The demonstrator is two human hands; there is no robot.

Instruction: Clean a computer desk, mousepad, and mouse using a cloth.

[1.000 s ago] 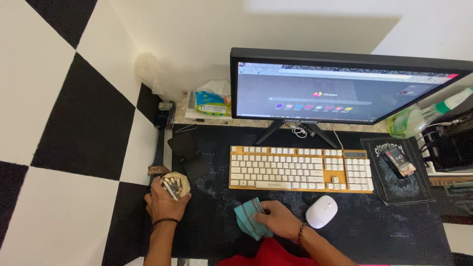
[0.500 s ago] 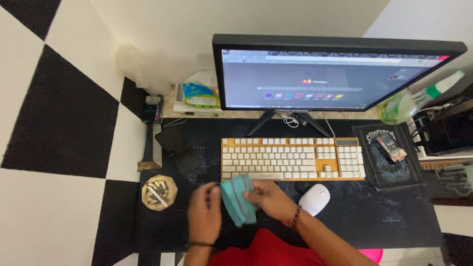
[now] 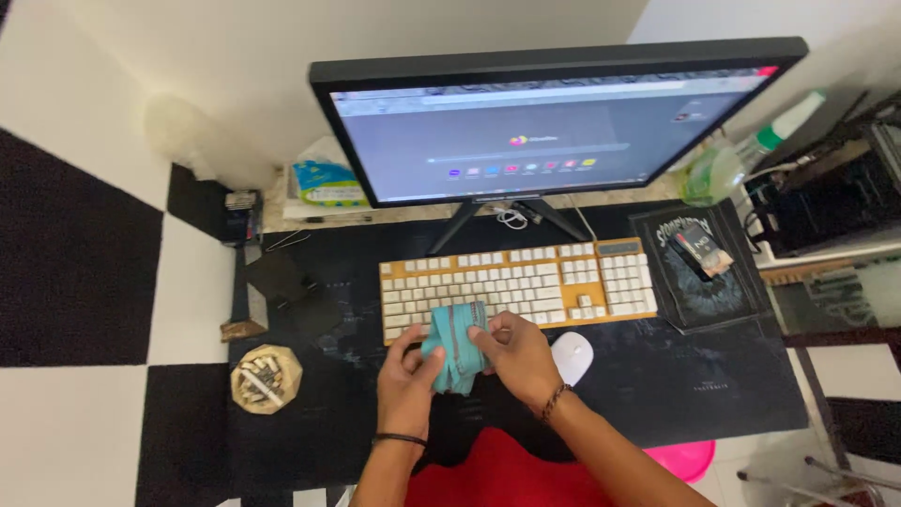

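Observation:
Both of my hands hold a folded teal cloth [image 3: 453,343] over the front edge of the white and orange keyboard [image 3: 521,286]. My left hand [image 3: 406,380] grips its left side, thumb on top. My right hand [image 3: 518,355] pinches its right side. A white mouse [image 3: 572,357] lies just right of my right hand on the black desk mat [image 3: 694,385].
A monitor [image 3: 535,122] stands behind the keyboard. An octagonal wooden ashtray [image 3: 266,378] sits at the left on the mat. A small dark mat with a little box [image 3: 699,249] lies right of the keyboard, a green spray bottle [image 3: 732,160] behind it. A tissue pack [image 3: 324,183] rests at back left.
My left hand left the ashtray and came to the cloth. Both hands lifted the cloth up toward the keyboard. The camera view shifted to the right.

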